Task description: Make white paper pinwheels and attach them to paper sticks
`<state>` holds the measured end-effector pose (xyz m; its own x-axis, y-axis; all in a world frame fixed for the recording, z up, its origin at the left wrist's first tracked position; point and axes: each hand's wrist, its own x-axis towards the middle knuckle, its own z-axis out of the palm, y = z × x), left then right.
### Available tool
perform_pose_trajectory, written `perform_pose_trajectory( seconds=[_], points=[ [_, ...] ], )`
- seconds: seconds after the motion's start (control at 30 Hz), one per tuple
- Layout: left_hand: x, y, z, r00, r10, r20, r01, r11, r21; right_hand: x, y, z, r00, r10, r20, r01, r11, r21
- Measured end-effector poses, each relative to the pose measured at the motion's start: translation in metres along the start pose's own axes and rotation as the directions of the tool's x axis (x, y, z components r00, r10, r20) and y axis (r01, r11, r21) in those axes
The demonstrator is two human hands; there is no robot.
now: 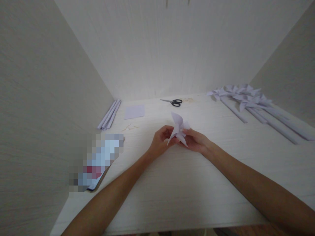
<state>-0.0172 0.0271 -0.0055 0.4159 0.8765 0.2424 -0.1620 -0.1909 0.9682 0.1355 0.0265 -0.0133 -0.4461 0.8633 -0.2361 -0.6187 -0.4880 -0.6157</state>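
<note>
Over the middle of the pale wood-grain tabletop [172, 183], two bare hands pinch a folded white paper pinwheel head [179, 128].

Left hand [161, 141] and right hand [197, 140] meet just above the tabletop, fingers of both closed onto the lower folds of the pinwheel head; upper blade sticks up free. Behind the pinwheel head: black-handled scissors [173, 102] near the back wall, a flat pale square paper sheet [135, 111] left of them. Far left of it: a bundle of rolled white paper sticks [109, 115], a few thin wooden splinters [129, 127], a pixelated phone [98, 162] nearer the viewer. Far right: a row of finished white paper pinwheels on sticks [248, 100]. Risk, my read: thin paper could crease or tear if the pinch tightens, or the gathered folds spring apart if either grip slackens.
</note>
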Motion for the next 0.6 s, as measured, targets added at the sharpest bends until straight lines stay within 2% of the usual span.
perform_pose_trajectory(
  seconds=[0.3, 0.6],
  points=[
    [-0.0019, 0.0027, 0.0005, 0.999, -0.001, -0.042, 0.004, 0.998, 0.067, -0.0008, 0.0015, 0.0056, 0.997, -0.011, 0.081, 0.014, 0.999, -0.036],
    [-0.0044, 0.0066, 0.0019, 0.995, 0.001, -0.095, 0.011, 0.993, 0.120, 0.0007, 0.0050, 0.0064, 0.995, -0.040, 0.090, 0.044, 0.998, -0.043]
  ],
)
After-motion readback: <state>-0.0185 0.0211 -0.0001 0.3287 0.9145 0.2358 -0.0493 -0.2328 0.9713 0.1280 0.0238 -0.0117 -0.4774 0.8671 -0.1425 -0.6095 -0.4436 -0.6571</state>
